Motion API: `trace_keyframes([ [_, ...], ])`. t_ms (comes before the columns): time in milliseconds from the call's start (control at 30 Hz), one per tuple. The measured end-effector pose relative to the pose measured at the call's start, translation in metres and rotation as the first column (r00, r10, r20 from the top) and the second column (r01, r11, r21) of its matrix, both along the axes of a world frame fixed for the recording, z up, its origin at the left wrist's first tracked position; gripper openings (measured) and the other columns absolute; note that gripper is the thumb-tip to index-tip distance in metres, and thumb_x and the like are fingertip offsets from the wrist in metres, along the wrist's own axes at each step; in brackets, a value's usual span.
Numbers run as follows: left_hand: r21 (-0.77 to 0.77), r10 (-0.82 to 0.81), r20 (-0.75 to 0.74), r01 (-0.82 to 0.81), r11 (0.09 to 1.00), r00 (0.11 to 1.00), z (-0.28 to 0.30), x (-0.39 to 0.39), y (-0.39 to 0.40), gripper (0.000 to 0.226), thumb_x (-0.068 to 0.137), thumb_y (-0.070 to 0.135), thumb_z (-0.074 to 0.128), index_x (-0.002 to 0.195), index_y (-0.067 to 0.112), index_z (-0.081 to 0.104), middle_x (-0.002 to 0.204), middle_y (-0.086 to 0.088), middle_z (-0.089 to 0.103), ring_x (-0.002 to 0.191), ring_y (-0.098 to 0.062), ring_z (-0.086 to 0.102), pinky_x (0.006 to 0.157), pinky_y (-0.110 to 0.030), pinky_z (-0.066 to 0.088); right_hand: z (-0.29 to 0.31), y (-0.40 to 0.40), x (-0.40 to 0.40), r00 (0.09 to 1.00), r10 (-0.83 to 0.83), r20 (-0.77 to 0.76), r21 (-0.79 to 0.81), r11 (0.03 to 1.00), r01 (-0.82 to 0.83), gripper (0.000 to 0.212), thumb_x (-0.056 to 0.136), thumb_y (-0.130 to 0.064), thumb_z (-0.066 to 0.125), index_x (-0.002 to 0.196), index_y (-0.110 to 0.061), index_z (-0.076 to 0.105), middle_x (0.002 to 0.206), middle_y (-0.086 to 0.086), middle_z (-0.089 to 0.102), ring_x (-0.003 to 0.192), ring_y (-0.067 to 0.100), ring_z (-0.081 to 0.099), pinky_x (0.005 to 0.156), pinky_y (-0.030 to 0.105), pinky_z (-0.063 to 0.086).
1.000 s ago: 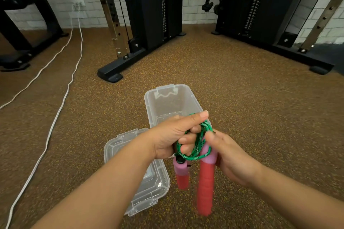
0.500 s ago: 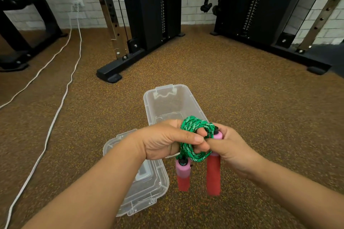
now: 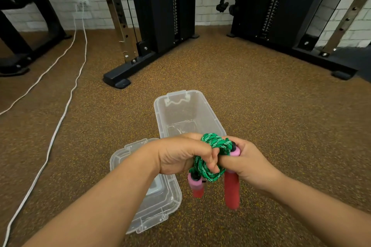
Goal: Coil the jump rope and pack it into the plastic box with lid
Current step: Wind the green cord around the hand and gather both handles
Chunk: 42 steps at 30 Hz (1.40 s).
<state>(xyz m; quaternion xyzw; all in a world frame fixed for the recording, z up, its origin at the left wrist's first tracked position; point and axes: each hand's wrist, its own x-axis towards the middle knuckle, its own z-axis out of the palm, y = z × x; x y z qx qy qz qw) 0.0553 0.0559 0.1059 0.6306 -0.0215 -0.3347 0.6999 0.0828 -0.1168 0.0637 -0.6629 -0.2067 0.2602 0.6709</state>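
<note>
Two bare forearms, bare hands, left (image 3: 180, 156) and right (image 3: 247, 164), no sleeves

place: gym | cable machine (image 3: 160, 6) | speckled rubber floor (image 3: 261, 106) | brick wall (image 3: 212, 4)

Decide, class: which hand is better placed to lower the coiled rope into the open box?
Left hand: its fingers close around the green coil, just before the box. Right hand grips one handle.

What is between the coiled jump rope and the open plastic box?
Nothing visible. Both hands hold the jump rope over the near end of the plastic box, which is open; its lid lies on the floor beside it.
</note>
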Motion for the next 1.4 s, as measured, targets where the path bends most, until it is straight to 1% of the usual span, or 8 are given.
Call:
trace_keyframes([
  [233, 0.19, 0.2, 0.152, -0.228, 0.955, 0.968, -0.005, 0.007, 0.015, 0.024, 0.085, -0.003, 0.06, 0.108, 0.002, 0.061, 0.103, -0.013, 0.066, 0.096, -0.02, 0.062, 0.092, -0.03, 0.05, -0.004, 0.007, 0.005, 0.976, -0.217, 0.011, 0.057, 0.975, 0.216, 0.034, 0.078, 0.013, 0.064, 0.095, -0.015, 0.071, 0.078, -0.001, 0.073, 0.071, 0.012, 0.062, 0.064, 0.023, 0.051],
  [467, 0.344, 0.189, 0.331, -0.305, 0.888, 0.924, 0.011, 0.012, 0.003, 0.015, 0.086, 0.003, 0.062, 0.101, 0.005, 0.063, 0.102, -0.02, 0.07, 0.089, -0.024, 0.065, 0.088, -0.041, 0.053, -0.015, -0.002, 0.011, 0.994, -0.08, -0.08, 0.138, 0.986, 0.091, 0.042, 0.071, 0.003, 0.074, 0.11, -0.008, 0.062, 0.091, 0.005, 0.075, 0.083, 0.016, 0.07, 0.069, 0.023, 0.055],
  [700, 0.295, 0.231, 0.362, -0.346, 0.891, 0.903, 0.026, 0.018, 0.0, 0.016, 0.089, 0.001, 0.057, 0.104, 0.003, 0.062, 0.087, -0.011, 0.066, 0.069, -0.012, 0.063, 0.054, -0.016, 0.052, -0.026, 0.003, 0.004, 0.984, 0.15, -0.092, 0.035, 0.989, -0.147, 0.044, 0.063, -0.013, 0.077, 0.103, -0.001, 0.063, 0.09, 0.011, 0.07, 0.084, 0.021, 0.066, 0.071, 0.025, 0.053],
  [900, 0.258, 0.355, 0.311, -0.438, 0.861, 0.882, 0.023, 0.02, 0.013, 0.015, 0.09, 0.002, 0.055, 0.101, 0.009, 0.063, 0.088, -0.01, 0.067, 0.076, -0.019, 0.065, 0.062, -0.025, 0.057, -0.036, 0.009, 0.004, 0.984, 0.12, -0.129, -0.072, 0.989, -0.13, 0.031, 0.066, -0.015, 0.077, 0.096, -0.01, 0.071, 0.085, 0.004, 0.071, 0.071, 0.013, 0.065, 0.061, 0.023, 0.052],
  [967, 0.248, 0.368, 0.3, -0.444, 0.861, 0.88, 0.026, 0.021, 0.016, 0.017, 0.09, 0.002, 0.055, 0.105, 0.005, 0.062, 0.089, -0.011, 0.068, 0.078, -0.02, 0.067, 0.064, -0.027, 0.058, -0.033, 0.003, 0.009, 0.978, 0.17, -0.121, -0.106, 0.977, -0.183, 0.046, 0.063, -0.03, 0.079, 0.105, -0.014, 0.068, 0.099, 0.004, 0.073, 0.088, 0.017, 0.067, 0.074, 0.027, 0.053],
  [1100, 0.196, 0.402, 0.315, -0.474, 0.859, 0.86, 0.038, 0.025, 0.029, 0.016, 0.089, 0.001, 0.056, 0.103, 0.003, 0.063, 0.09, -0.011, 0.071, 0.079, -0.021, 0.07, 0.07, -0.032, 0.06, -0.039, -0.023, 0.037, 0.989, -0.095, -0.112, -0.045, 0.995, 0.091, 0.081, 0.055, -0.066, 0.075, 0.121, -0.022, 0.06, 0.122, 0.008, 0.066, 0.115, 0.024, 0.062, 0.099, 0.041, 0.045],
  [1200, 0.165, 0.43, 0.344, -0.505, 0.847, 0.835, 0.041, 0.026, 0.036, 0.016, 0.088, 0.0, 0.057, 0.103, 0.002, 0.063, 0.088, -0.011, 0.071, 0.078, -0.022, 0.069, 0.073, -0.035, 0.059, -0.053, -0.031, 0.069, 0.895, -0.435, -0.104, -0.101, 0.899, 0.425, 0.048, 0.073, -0.054, 0.069, 0.109, -0.024, 0.065, 0.109, 0.006, 0.069, 0.108, 0.023, 0.064, 0.098, 0.039, 0.047],
  [1400, 0.14, 0.49, 0.349, -0.561, 0.816, 0.799, 0.037, 0.027, 0.038, 0.013, 0.089, 0.0, 0.056, 0.099, 0.003, 0.063, 0.091, -0.012, 0.07, 0.08, -0.022, 0.068, 0.072, -0.034, 0.06, -0.074, 0.006, 0.101, 0.93, -0.365, -0.052, -0.419, 0.853, 0.311, 0.03, 0.088, -0.039, 0.055, 0.108, -0.019, 0.065, 0.092, -0.002, 0.066, 0.085, 0.017, 0.058, 0.078, 0.036, 0.047],
])
